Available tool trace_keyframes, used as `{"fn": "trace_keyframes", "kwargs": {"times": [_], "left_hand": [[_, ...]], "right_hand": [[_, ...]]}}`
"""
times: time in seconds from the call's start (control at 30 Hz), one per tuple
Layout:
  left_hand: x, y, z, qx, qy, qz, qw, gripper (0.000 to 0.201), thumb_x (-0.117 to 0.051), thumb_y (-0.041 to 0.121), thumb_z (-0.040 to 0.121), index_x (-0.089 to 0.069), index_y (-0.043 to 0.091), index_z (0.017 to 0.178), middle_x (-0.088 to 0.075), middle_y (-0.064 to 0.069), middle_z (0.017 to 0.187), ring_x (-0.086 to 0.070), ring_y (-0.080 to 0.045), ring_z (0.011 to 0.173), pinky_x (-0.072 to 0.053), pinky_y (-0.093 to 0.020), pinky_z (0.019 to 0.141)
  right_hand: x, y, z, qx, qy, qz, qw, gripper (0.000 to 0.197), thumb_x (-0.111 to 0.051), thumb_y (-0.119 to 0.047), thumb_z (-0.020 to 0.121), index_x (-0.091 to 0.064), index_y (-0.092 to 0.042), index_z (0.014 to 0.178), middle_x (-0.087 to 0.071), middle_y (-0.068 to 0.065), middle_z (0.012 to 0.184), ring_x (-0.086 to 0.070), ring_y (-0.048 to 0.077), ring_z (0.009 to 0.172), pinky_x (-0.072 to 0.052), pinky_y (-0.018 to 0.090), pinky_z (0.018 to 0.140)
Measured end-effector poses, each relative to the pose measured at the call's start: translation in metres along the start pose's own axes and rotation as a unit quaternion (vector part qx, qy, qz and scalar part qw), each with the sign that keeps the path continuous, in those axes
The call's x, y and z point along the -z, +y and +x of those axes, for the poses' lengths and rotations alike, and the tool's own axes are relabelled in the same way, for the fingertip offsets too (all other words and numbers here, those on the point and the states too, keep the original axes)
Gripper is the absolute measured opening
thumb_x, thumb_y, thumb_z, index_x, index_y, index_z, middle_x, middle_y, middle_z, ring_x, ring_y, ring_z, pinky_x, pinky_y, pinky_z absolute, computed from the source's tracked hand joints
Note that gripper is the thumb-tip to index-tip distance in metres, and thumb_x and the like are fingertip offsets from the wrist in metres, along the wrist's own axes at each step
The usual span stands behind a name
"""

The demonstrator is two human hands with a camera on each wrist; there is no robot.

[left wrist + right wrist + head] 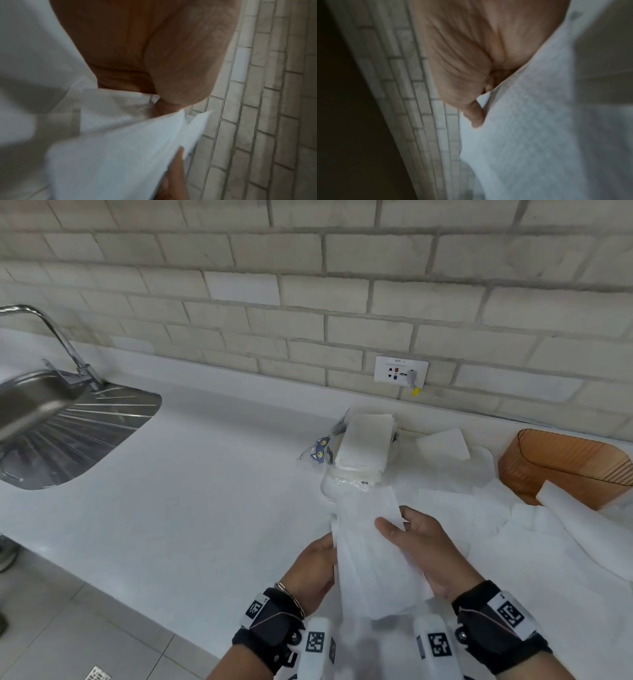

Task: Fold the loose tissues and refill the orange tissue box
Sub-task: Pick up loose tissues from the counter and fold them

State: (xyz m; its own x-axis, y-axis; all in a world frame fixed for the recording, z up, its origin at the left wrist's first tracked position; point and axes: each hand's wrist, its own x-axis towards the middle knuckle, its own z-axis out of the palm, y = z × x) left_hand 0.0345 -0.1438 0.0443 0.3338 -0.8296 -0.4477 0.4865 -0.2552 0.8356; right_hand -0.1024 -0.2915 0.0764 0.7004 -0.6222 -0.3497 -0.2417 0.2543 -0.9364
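The long, thin white tissue sheet (pixel 370 549) is held above the counter edge between both hands. The thumb of the right hand (pixel 428 553) is laid across the sheet's upper face with the fingers curled behind it, so the sheet is pinched there. The left hand (pixel 313 570) is seen at the sheet's left edge; its fingers are hidden behind the tissue, and their closure is shown only indistinctly by the blurred left wrist view.

Further loose white tissues (pixel 513 518) are strewn over the white countertop (pixel 212 474), and a stack of folded tissues in torn clear plastic wrap (pixel 363 446) lies beyond the hands. The orange ribbed tissue box (pixel 565 467) stands at the far right, well apart from the held sheet.

The fold appears to be in progress. A tear is likely if the hands are pulled apart, since the material is thin. A skewed crease may result from unmatched edges, and a crooked fold may later jam in the box.
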Motion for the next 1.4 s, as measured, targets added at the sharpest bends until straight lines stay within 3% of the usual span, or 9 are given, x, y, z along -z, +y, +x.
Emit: {"fn": "trace_keyframes", "kwargs": {"times": [0.2,0.4,0.5,0.63,0.8,0.9,1.13,1.27,1.4], "left_hand": [[-0.015,-0.005,-0.009,0.034,0.036,-0.107,0.993,0.050,-0.055,0.051,0.101,-0.074,0.016,0.130,-0.073,-0.014,0.131,-0.069,-0.033,0.123,-0.046,-0.053,0.115],[-0.023,-0.012,-0.006,0.054,0.009,-0.095,0.994,0.082,-0.020,0.078,0.099,-0.065,0.025,0.141,-0.071,-0.007,0.136,-0.067,-0.026,0.128,-0.045,-0.049,0.116],[-0.015,-0.010,0.001,0.026,0.103,0.032,0.994,0.074,-0.032,0.073,0.102,-0.080,0.018,0.114,-0.080,-0.004,0.105,-0.076,-0.023,0.096,-0.057,-0.038,0.088],[0.018,-0.018,0.022,-0.107,0.293,0.412,0.856,0.032,-0.077,0.048,0.087,-0.073,0.030,0.114,-0.072,0.010,0.111,-0.068,-0.016,0.106,-0.052,-0.027,0.093],[0.005,-0.015,0.041,-0.051,0.180,0.618,0.764,0.120,-0.075,0.085,0.061,-0.034,0.029,0.159,-0.047,0.004,0.149,-0.042,-0.022,0.138,-0.036,-0.037,0.117],[-0.012,-0.020,0.047,-0.020,0.142,0.671,0.728,0.130,-0.085,0.078,0.054,-0.028,0.027,0.160,-0.048,0.000,0.143,-0.043,-0.023,0.134,-0.038,-0.038,0.114],[-0.019,-0.016,0.042,0.029,0.191,0.491,0.849,0.039,-0.095,0.041,0.070,-0.062,0.022,0.079,-0.054,0.014,0.076,-0.060,-0.017,0.084,-0.039,-0.019,0.062],[-0.012,-0.004,0.030,0.000,0.217,0.235,0.948,0.028,-0.095,0.012,0.073,-0.069,0.016,0.081,-0.069,0.001,0.071,-0.059,-0.011,0.059,-0.047,-0.019,0.056],[-0.010,0.012,0.013,0.001,0.233,0.129,0.964,0.044,-0.087,0.001,0.077,-0.066,0.006,0.115,-0.081,-0.017,0.092,-0.069,-0.022,0.072,-0.055,-0.030,0.065]], "right_hand": [[0.008,0.019,0.005,-0.003,0.030,-0.110,0.994,0.077,-0.084,-0.062,0.077,-0.055,0.004,0.103,-0.066,0.003,0.091,-0.064,0.024,0.084,-0.051,0.041,0.079],[0.017,0.017,0.000,-0.044,-0.012,0.059,0.997,0.028,-0.078,-0.011,0.093,-0.070,-0.001,0.118,-0.079,0.015,0.117,-0.075,0.034,0.110,-0.055,0.055,0.105],[0.035,0.012,0.001,-0.034,0.022,0.100,0.994,0.027,-0.073,-0.008,0.096,-0.071,-0.004,0.123,-0.078,0.014,0.120,-0.075,0.033,0.113,-0.054,0.053,0.106],[0.065,0.004,-0.002,-0.022,0.041,0.127,0.991,0.030,-0.068,-0.008,0.098,-0.070,-0.003,0.127,-0.077,0.014,0.122,-0.075,0.029,0.112,-0.054,0.046,0.102],[0.093,0.002,-0.005,-0.018,0.069,0.140,0.988,0.030,-0.070,-0.010,0.095,-0.072,-0.002,0.124,-0.077,0.016,0.121,-0.076,0.030,0.110,-0.053,0.046,0.102],[0.106,-0.003,-0.011,-0.010,0.071,0.135,0.988,0.029,-0.070,-0.012,0.095,-0.072,-0.001,0.122,-0.078,0.017,0.119,-0.076,0.031,0.110,-0.053,0.047,0.103],[0.132,-0.011,-0.021,0.048,-0.020,0.071,0.996,0.049,-0.076,-0.009,0.085,-0.066,-0.015,0.133,-0.077,0.013,0.122,-0.074,0.030,0.114,-0.064,0.034,0.089],[0.138,-0.020,-0.023,0.066,-0.091,0.006,0.994,0.063,-0.080,-0.007,0.081,-0.061,-0.021,0.140,-0.077,0.008,0.124,-0.073,0.023,0.116,-0.062,0.030,0.092],[0.137,-0.028,-0.025,0.055,-0.115,-0.044,0.991,0.049,-0.083,-0.012,0.078,-0.072,-0.015,0.126,-0.080,0.012,0.114,-0.077,0.028,0.106,-0.064,0.035,0.085]]}}
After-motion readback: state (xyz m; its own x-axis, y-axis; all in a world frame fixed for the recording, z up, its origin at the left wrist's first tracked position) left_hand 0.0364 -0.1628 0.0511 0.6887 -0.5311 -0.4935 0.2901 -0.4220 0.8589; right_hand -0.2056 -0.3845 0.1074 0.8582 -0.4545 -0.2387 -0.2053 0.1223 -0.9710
